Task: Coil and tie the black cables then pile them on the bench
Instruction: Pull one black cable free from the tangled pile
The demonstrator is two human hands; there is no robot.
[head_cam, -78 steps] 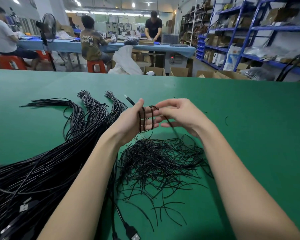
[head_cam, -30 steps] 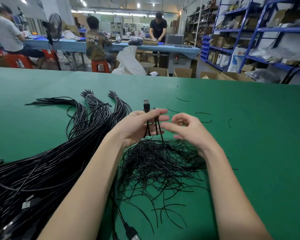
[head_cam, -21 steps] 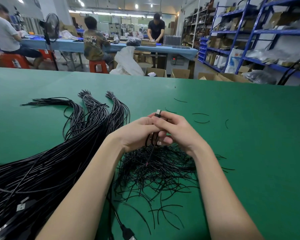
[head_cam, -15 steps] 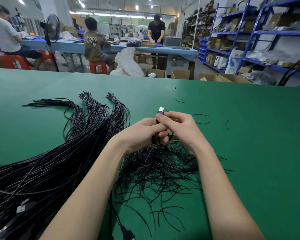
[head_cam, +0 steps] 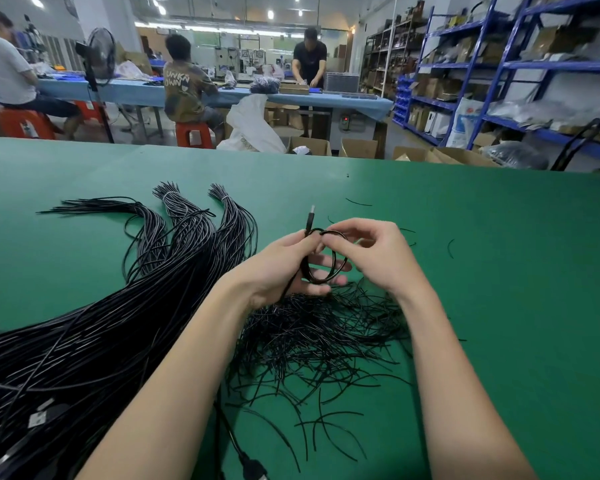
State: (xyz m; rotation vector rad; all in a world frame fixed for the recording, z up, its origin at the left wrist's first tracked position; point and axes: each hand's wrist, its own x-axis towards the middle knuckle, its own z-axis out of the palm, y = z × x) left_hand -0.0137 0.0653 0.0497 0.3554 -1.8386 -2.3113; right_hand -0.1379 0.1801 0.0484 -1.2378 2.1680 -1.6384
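Black coiled cable (head_cam: 326,258) is sitting between both hands above the green bench (head_cam: 499,271), its plug (head_cam: 311,212) poking upward. Left hand (head_cam: 284,268) is gripping the loops; right hand (head_cam: 374,254) is pinching their top, likely working a tie. Loops are at risk of springing open if either grip is slackening. Against half a second ago, the coil is showing wider and rounder, with the hands parting slightly. Loose tie wires (head_cam: 319,337) are lying beneath.

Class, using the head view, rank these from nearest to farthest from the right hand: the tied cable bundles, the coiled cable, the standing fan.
1. Coiled cable: touching the right hand, at its fingertips.
2. Tied cable bundles: on the bench, far left.
3. Standing fan: background, beyond the bench.
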